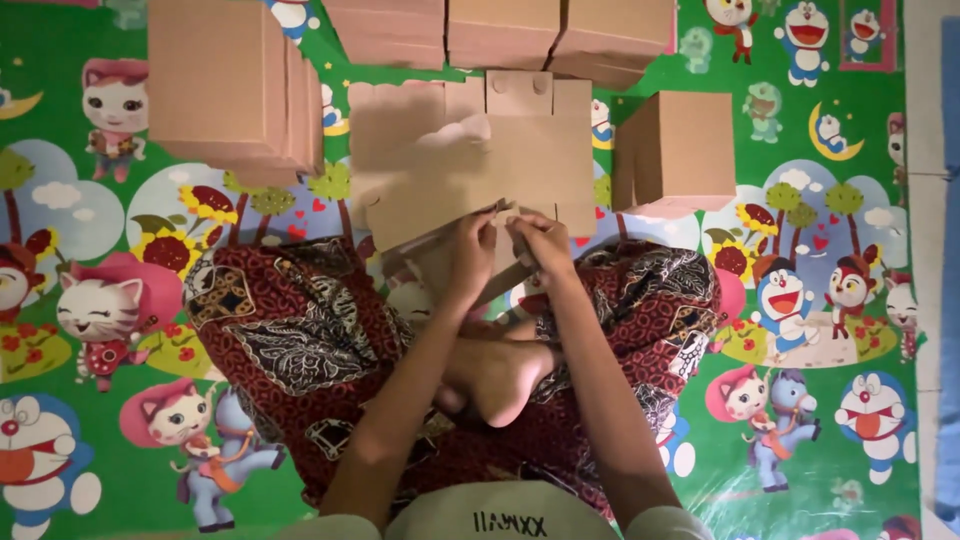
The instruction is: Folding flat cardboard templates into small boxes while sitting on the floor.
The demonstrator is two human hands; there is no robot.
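A person sits cross-legged on a green cartoon mat, in dark red patterned trousers. Both hands are closed on the near edge of a flat brown cardboard sheet, which lies on the mat just in front of the knees. The left hand and the right hand pinch it side by side, almost touching.

Around the sheet stand folded brown boxes: a tall stack on the left, one box on the right, and a row of boxes at the far edge. They are plain, I see no labels. The boxes are close around the sheet on three sides. A bare foot rests between the forearms.
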